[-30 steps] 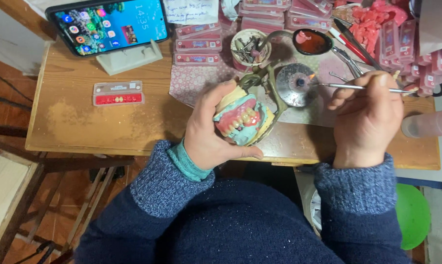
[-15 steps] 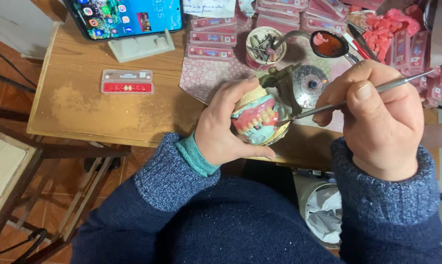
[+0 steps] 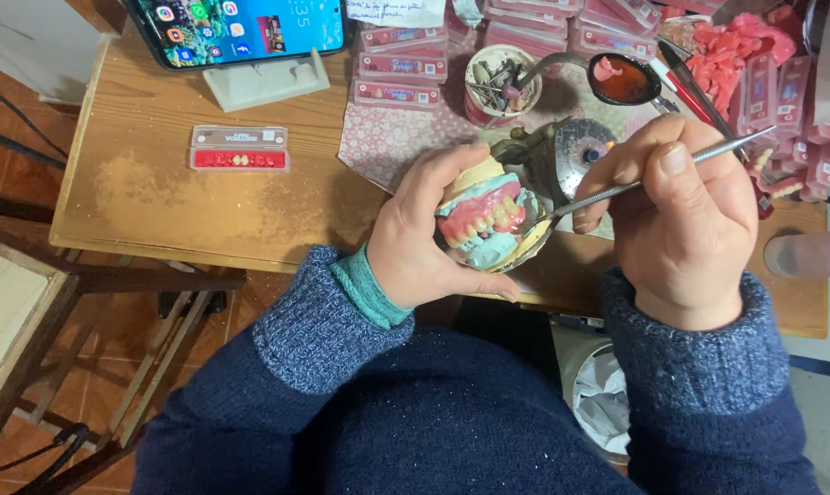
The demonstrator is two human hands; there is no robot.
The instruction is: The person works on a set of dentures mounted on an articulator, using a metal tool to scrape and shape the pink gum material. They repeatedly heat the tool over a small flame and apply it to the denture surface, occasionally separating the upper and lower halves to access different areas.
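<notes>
Holding the denture model [image 3: 488, 223] in my closed left hand [image 3: 424, 238] near the table [image 3: 204, 206] edge, I grip the probe [image 3: 653, 174] in my right hand [image 3: 690, 220]; its tip should touch the gum lightly.

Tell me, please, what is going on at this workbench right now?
A person seated at a wooden table cups a dental model with pink gums and teeth in the left hand. The right hand has a thin metal tool in its grip, tip at the model's edge. A phone stands propped behind.
</notes>
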